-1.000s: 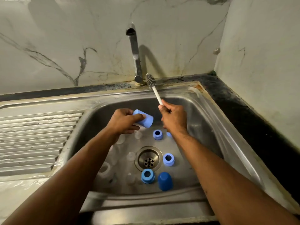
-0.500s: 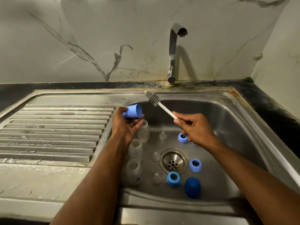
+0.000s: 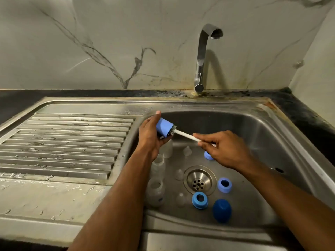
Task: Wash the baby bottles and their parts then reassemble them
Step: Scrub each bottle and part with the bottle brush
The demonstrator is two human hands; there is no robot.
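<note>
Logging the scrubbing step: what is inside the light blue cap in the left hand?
The brush head is pushed into the light blue cap, bristles showing only at its mouth. The rest of the head and the cap's inside are covered.

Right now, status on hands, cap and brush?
Left hand grips light blue cap. Right hand pinches brush handle, bristles at cap mouth. Bottles, rings, dark blue cap wait in sink. Nothing in the way.
</note>
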